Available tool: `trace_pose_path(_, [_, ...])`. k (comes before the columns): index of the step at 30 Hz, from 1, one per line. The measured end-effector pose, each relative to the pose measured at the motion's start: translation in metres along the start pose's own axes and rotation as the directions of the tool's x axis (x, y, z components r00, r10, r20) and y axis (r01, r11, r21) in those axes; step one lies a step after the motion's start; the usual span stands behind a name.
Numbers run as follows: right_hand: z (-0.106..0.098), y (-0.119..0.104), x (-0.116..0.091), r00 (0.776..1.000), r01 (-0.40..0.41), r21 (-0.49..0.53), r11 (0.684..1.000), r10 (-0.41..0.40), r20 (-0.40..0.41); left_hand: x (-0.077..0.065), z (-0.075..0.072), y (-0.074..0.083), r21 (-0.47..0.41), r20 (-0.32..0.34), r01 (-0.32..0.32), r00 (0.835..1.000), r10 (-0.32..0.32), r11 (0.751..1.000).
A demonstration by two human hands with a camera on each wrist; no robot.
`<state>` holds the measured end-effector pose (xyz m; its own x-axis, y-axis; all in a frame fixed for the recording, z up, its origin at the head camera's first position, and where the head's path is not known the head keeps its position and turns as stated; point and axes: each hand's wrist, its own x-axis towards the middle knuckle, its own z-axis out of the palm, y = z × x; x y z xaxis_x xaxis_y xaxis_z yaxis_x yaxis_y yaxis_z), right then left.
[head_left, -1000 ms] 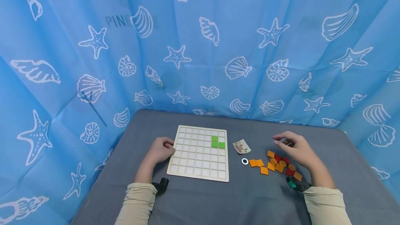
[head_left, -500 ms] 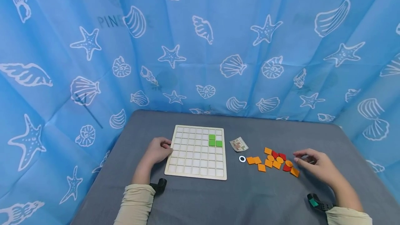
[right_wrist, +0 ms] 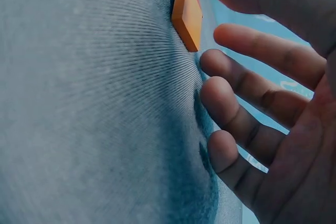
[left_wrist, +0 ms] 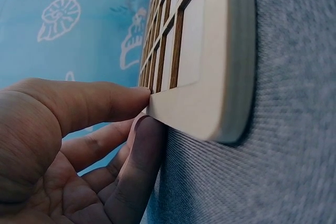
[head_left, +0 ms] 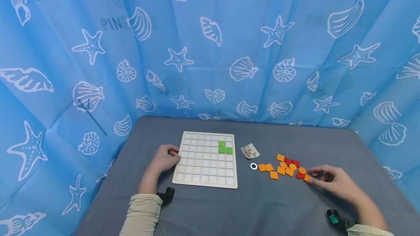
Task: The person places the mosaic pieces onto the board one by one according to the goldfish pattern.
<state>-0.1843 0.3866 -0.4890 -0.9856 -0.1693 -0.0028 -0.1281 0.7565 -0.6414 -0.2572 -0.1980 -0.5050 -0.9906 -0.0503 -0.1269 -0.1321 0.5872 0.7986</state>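
A blue curtain (head_left: 210, 46) printed with white shells and starfish hangs all around my grey cloth-covered table (head_left: 262, 210). On that table, in front of me toward the left, lies the pale wooden grid board (head_left: 205, 159), flat, with 3 green square tiles (head_left: 224, 148) seated in an L in its upper right cells.

My left hand (head_left: 165, 158) rests at the board's left edge. In the left wrist view my thumb (left_wrist: 105, 103) and a fingertip meet the board's corner, thumb on top and finger underneath, so I have a light pinch on the wood.

My right hand (head_left: 333, 182) lies low over the table at the right, fingers spread and relaxed, holding nothing. Its fingertips (right_wrist: 220, 64) sit just beside the orange square tile (head_left: 307, 178) at the right end of the loose pieces; I cannot tell whether they touch it.

Those loose pieces form a small scatter (head_left: 285, 167) between the board and my right hand: orange squares, orange discs and red pieces, lying close together, some touching.

Just beside the board's right edge is a small patterned card (head_left: 250, 151), and in front of it a little white ring (head_left: 253, 166), apart from the tiles.
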Motion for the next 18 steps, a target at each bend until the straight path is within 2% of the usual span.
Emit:
trace_pose_path(4, [0.0011, -0.0026, 0.0003, 0.999, -0.026, -0.005, 1.0, 0.026, 0.025, -0.001, -0.0008, 0.001, 0.019, -0.006, -0.001, 1.0, 0.001, 1.0])
trace_pose_path(18, [0.008, -0.0053, 0.0038, 0.998, -0.056, -0.038, 0.998, 0.056, 0.006, -0.0011, -0.0011, 0.0014, 0.031, -0.005, 0.0, 1.0, 0.0, 1.0])
